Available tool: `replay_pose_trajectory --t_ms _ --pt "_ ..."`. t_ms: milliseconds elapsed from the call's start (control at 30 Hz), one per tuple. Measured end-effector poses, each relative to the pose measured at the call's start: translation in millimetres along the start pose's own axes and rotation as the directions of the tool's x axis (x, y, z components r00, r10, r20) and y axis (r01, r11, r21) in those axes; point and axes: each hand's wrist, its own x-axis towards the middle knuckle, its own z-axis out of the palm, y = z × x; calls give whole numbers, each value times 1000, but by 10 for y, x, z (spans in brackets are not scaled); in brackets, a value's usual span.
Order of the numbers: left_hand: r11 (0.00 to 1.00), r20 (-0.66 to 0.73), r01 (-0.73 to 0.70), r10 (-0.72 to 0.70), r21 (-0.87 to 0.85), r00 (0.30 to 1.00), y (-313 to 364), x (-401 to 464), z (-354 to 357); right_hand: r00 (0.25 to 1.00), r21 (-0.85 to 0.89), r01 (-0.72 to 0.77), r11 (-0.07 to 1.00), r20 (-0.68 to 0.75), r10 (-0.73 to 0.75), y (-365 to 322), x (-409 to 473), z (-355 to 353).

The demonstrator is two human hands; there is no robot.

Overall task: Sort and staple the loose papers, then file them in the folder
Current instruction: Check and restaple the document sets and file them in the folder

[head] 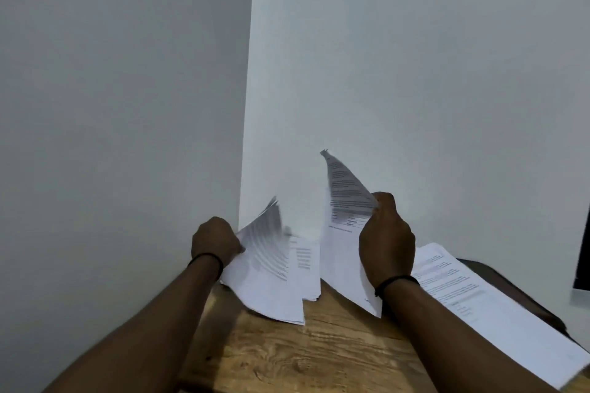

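My left hand (214, 239) grips a thick stack of printed papers (271, 268) by its left edge, tilted up off the wooden table (306, 357). My right hand (384, 239) pinches another set of printed sheets (343, 201) near their right edge, lifted so one corner points upward. More printed sheets (472, 300) lie flat at the right, partly under my right forearm. A dark brown flat thing (501, 274), possibly the folder, shows under those sheets. No stapler is visible.
The table stands in a corner of two pale walls (127, 105). A dark-edged object (582, 252) sits at the far right edge of view. Bare wood lies between my forearms near the front.
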Motion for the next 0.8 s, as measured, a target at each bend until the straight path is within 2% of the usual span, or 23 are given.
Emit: replay_pose_trajectory --t_ms 67,133,200,233,267,333,400,533,633,667,700,800 --pt "985 -46 -41 34 -170 998 97 15 -156 998 23 -41 999 -55 43 -9 14 -52" --pt "896 -50 -47 27 -443 998 245 -15 -348 987 84 -102 991 -120 111 -32 51 -165" --pt "647 54 23 28 -762 998 370 -73 -500 960 186 -204 961 -156 233 -42 106 -243" --pt "531 116 67 60 -845 991 444 -125 -566 942 254 -255 933 -155 299 -33 138 -277" --pt "469 166 101 99 -877 981 499 -180 -600 921 327 -303 895 -139 363 -26 153 -289" --pt "427 227 137 167 -894 959 633 -280 -607 882 478 -383 791 -66 467 11 206 -295" --pt "380 275 180 214 -907 937 727 -330 -513 859 608 -432 666 51 510 33 251 -266" --pt "406 348 216 288 -888 892 826 -420 -203 848 713 -498 494 280 450 4 288 -253" --pt "505 263 92 278 -858 924 829 -458 -8 876 770 -478 423 388 285 51 322 -279" --pt "535 209 32 273 -844 939 813 -454 37 892 776 -451 441 385 236 63 332 -288" --pt "556 160 -23 278 -831 947 810 -457 57 912 759 -408 508 360 196 67 339 -296" --pt "530 114 -68 303 -846 946 796 -444 78 970 670 -231 706 213 115 71 338 -288"
